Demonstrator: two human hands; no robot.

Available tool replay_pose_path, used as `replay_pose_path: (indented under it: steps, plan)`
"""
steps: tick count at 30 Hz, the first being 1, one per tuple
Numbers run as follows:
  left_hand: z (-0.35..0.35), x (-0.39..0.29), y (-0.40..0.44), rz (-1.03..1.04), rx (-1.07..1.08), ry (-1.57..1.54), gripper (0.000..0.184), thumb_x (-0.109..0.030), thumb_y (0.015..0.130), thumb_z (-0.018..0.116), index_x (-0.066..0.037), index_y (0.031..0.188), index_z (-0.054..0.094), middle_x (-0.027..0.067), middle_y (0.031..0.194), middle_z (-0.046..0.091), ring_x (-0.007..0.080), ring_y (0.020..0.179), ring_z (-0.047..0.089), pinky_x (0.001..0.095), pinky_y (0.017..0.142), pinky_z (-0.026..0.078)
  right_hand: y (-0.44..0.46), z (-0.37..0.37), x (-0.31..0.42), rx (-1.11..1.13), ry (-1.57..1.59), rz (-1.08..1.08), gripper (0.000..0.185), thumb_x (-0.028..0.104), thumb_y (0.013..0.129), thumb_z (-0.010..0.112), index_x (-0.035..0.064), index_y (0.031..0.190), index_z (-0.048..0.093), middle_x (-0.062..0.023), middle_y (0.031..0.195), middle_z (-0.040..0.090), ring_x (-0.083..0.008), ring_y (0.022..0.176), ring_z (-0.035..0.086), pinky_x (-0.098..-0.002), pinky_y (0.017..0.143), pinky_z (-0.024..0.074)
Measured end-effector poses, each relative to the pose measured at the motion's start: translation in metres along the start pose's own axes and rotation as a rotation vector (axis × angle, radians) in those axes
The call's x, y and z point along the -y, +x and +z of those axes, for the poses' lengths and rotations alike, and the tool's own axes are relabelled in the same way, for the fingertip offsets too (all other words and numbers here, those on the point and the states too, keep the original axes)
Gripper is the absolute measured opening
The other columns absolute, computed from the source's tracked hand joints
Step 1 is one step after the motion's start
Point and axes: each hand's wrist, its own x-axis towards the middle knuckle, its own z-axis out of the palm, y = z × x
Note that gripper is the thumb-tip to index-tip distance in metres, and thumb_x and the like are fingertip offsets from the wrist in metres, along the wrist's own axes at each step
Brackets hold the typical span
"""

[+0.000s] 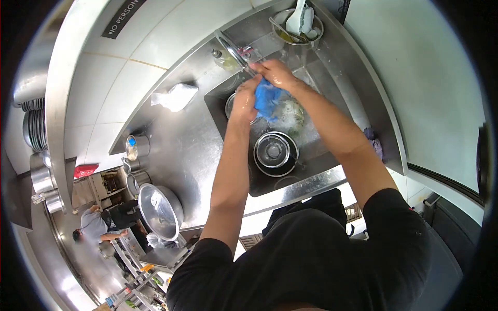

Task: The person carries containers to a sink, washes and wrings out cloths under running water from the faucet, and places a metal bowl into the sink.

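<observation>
A wet blue cloth (267,99) hangs over the sink (332,111), just below the tap (232,47). My left hand (246,98) is closed on its left edge. Fingers of my right hand (275,74) grip its upper part, close to the tap's spout. Both hands look wet. Beneath the cloth, foamy water lies in the basin with a greenish scrubbing pad or scraps that I cannot make out. Nested round metal bowls (273,150) sit at the basin's near side. Another round vessel is partly hidden behind my left hand.
A bowl with utensils (297,26) stands at the far right corner. A soap bottle (224,59) is beside the tap. On the left counter lie a white plastic bag (176,97), metal containers (137,146) and a large steel bowl (161,211). Another person (106,223) is farther left.
</observation>
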Motion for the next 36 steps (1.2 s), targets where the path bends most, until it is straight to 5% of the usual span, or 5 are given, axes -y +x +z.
replay_pose_path:
  steps: [5,11,16,25,36]
  plan:
    - [-0.079,-0.035,0.0,0.144,-0.141,0.004,0.031,-0.021,0.099,0.06,0.005,0.115,0.062,0.0088,0.096,0.066,0.021,0.085,0.064,0.0363,0.074,0.055,-0.034,-0.049,-0.045,0.36,-0.235,-0.037,0.054,0.046,0.094,0.069,0.0009,0.068,0.058,0.0033,0.061,0.045,-0.0075,0.064,0.043,-0.0312,0.056,0.0375]
    - [-0.084,-0.037,-0.005,-0.013,-0.159,0.043,0.051,-0.046,0.102,0.054,0.001,0.12,0.061,0.0144,0.114,0.068,0.0286,0.096,0.069,0.0445,0.088,0.057,-0.042,-0.053,-0.032,0.128,0.1,-0.223,0.036,0.036,0.098,0.065,0.0029,0.085,0.063,0.0025,0.076,0.054,-0.0064,0.073,0.045,-0.0293,0.062,0.0406]
    - [-0.015,0.012,0.024,0.007,-0.037,-0.209,0.059,-0.056,0.104,0.04,-0.005,0.127,0.059,0.0109,0.116,0.069,0.0248,0.109,0.066,0.0405,0.097,0.053,-0.022,0.018,0.027,0.048,-0.097,-0.374,0.027,0.029,0.094,0.064,0.0044,0.103,0.067,-0.0192,0.094,0.069,-0.0339,0.087,0.068,-0.0432,0.074,0.051]
    - [-0.011,0.006,0.022,0.343,-0.245,-0.15,0.015,-0.021,0.103,0.056,-0.009,0.111,0.055,0.005,0.098,0.062,0.0169,0.096,0.063,0.0357,0.081,0.053,-0.051,0.036,-0.015,0.061,0.65,0.1,0.059,0.056,0.097,0.058,-0.0007,0.11,0.068,-0.0077,0.105,0.071,-0.0191,0.095,0.065,-0.0396,0.082,0.0518]
    - [-0.015,0.059,0.03,0.237,-0.115,-0.123,0.051,-0.037,0.106,0.047,0.001,0.141,0.05,0.0106,0.134,0.059,0.0204,0.122,0.058,0.0349,0.103,0.046,-0.042,0.055,0.011,-0.244,-0.089,-0.072,0.033,0.035,0.098,0.058,0.0039,0.103,0.07,-0.0222,0.102,0.071,-0.0391,0.096,0.067,-0.0434,0.084,0.0525]
